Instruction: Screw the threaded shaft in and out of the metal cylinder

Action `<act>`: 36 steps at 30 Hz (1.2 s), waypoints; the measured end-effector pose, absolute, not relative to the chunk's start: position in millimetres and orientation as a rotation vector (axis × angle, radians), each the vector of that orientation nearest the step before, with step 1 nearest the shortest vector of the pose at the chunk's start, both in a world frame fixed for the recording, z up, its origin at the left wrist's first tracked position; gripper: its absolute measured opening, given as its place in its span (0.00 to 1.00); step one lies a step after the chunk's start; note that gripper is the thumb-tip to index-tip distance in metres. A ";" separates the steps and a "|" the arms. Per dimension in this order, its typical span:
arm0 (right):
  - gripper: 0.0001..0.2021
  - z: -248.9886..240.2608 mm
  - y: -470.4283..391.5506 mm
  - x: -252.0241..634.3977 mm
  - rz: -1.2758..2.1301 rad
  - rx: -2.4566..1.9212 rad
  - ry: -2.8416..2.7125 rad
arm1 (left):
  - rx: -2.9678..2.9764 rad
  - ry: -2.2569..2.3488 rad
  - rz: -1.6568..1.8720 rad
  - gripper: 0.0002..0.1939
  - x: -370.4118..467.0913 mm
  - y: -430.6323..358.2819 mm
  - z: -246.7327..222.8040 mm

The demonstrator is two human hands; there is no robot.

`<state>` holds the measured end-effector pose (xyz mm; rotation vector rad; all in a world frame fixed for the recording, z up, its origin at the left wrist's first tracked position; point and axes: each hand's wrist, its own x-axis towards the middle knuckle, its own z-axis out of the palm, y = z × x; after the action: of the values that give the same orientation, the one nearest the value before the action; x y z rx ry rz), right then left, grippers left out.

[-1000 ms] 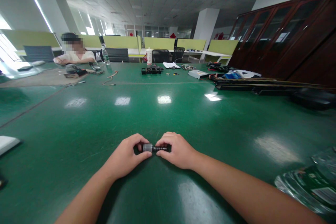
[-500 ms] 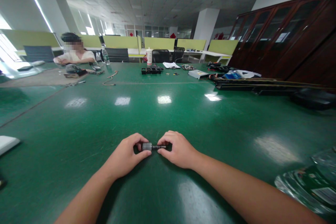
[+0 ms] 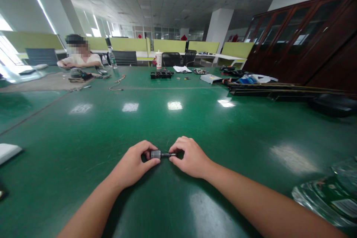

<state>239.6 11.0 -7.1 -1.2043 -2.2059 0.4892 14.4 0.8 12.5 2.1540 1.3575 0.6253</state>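
Observation:
A small metal part lies level just above or on the green table, between my two hands. Its thick grey cylinder is pinched between the thumb and fingers of my left hand. A thin dark shaft runs rightward from the cylinder. My right hand has its thumb and fingertips round the right end of that shaft. Whether the part touches the tabletop I cannot tell.
A large clear bottle stands at the near right, and a white object at the left edge. Black rails lie at the far right. A person sits across the table at the far left.
My right hand has shifted slightly right and away from me along the shaft, so more of the shaft shows beside the cylinder. My left hand has barely moved.

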 end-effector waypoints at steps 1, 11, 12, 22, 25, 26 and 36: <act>0.04 -7.2 11.1 239.8 0.492 -1.206 -2.205 | 2.155 1.354 0.628 0.09 14.1 0.9 12.3; 0.04 -7.4 12.6 239.9 0.508 -1.224 -2.190 | 2.185 1.339 0.628 0.08 12.2 0.4 15.1; 0.04 -7.4 12.9 240.4 0.501 -1.235 -2.183 | 2.186 1.342 0.628 0.08 11.8 0.7 15.4; 0.04 -7.4 17.2 245.3 0.450 -1.371 -2.116 | 2.187 1.397 0.624 0.10 7.2 4.7 12.9; 0.05 -8.1 17.4 245.4 0.450 -1.377 -2.115 | 2.178 1.392 0.627 0.09 7.7 4.6 12.6; 0.05 -8.5 17.6 245.6 0.449 -1.376 -2.114 | 2.176 1.390 0.629 0.09 7.8 4.4 12.8; 0.10 -8.6 15.9 238.4 0.673 -1.153 -2.101 | 2.183 1.343 0.650 0.09 8.0 1.2 10.6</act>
<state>238.4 15.9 -8.6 -1.1532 -2.1010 0.6732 8.0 1.2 10.6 2.1826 1.3426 0.6504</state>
